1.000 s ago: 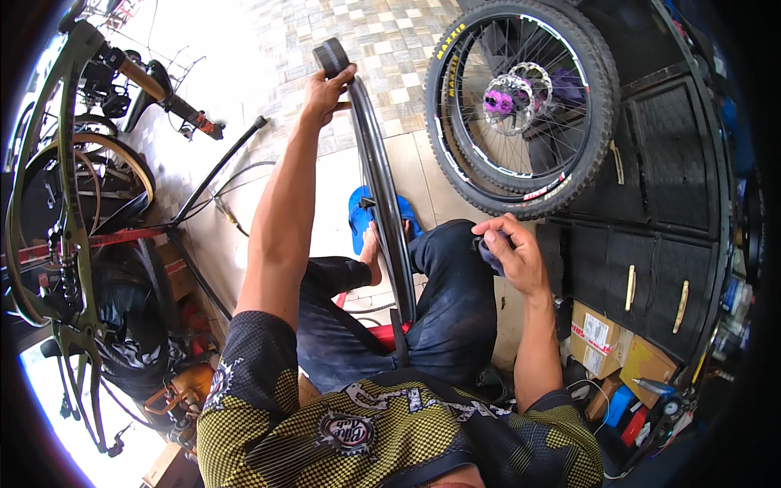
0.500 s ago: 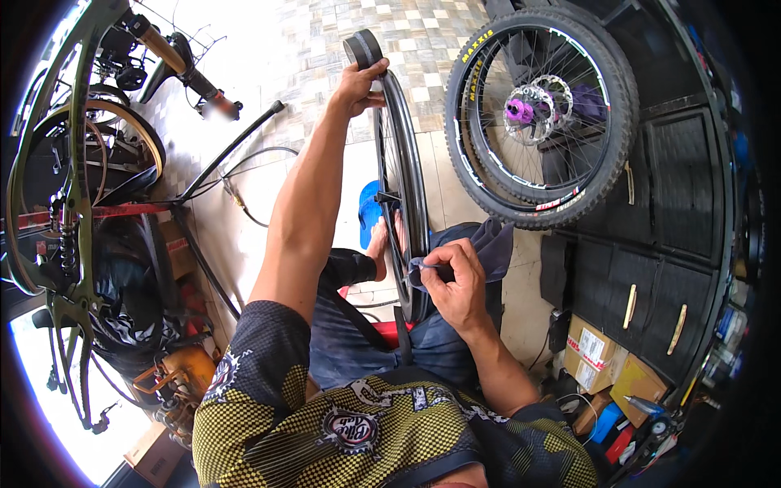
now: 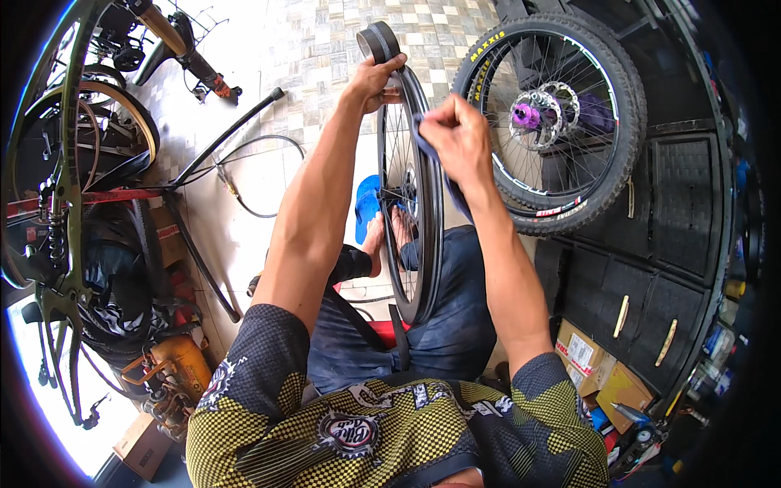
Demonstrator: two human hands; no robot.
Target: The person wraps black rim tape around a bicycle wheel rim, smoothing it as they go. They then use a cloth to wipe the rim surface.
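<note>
A bare bicycle wheel (image 3: 420, 302) stands upright between my knees, its dark rim without a tyre. At its far end my left hand (image 3: 376, 83) is closed round the rim and a wide black roll of tape (image 3: 382, 42) that sticks up beyond the fingers. My right hand (image 3: 460, 145) is closed on a dark blue-grey cloth (image 3: 424, 140), bunched against the rim's outer face a little nearer than my left hand. Part of the cloth hangs behind my right wrist, mostly hidden.
Two wheels with knobbly tyres (image 3: 626, 154) lean at the right beside black cabinets (image 3: 683, 195). A green bike frame (image 3: 75, 163) and a black stand leg (image 3: 232, 134) are at the left. Cardboard boxes (image 3: 579, 351) sit lower right. A blue slipper (image 3: 368, 203) lies on the floor.
My right hand has moved away from me along the rim with the cloth, from the near part to close to my left hand. The left hand keeps its hold, shifted slightly right.
</note>
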